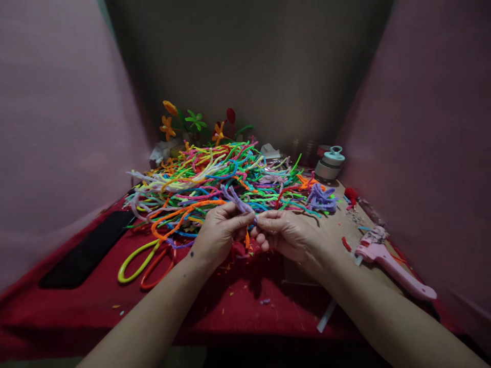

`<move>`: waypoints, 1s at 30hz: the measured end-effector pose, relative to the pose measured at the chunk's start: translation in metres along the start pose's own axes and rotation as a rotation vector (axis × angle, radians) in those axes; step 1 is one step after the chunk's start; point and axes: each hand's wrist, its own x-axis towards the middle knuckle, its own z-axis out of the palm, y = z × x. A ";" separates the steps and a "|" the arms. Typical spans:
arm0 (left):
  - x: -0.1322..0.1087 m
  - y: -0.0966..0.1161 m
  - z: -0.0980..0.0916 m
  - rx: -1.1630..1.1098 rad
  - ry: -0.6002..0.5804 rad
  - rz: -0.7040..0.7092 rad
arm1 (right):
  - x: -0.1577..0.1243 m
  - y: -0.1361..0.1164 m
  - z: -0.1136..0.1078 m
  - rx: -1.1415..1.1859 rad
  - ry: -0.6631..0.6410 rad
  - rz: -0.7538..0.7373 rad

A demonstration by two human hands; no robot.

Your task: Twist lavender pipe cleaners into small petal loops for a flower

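Note:
Between my two hands are purple pipe cleaners, bent together, their loose ends pointing up and left. My left hand pinches them between thumb and fingers. Close against it, my right hand pinches the lower end with thumb and forefinger. My fingers hide the exact spot where the stems meet. Just behind lies a big heap of many-coloured pipe cleaners. An orange pipe cleaner loops out beside my left hand.
Scissors with yellow and red handles and a black phone lie left. A pink glue gun, a purple pipe-cleaner bundle and a lidded jar are right. Pipe-cleaner flowers stand behind. Red cloth covers the table.

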 end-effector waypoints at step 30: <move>-0.004 0.008 0.004 0.151 0.174 0.193 | -0.007 -0.005 0.011 -0.179 0.211 -0.033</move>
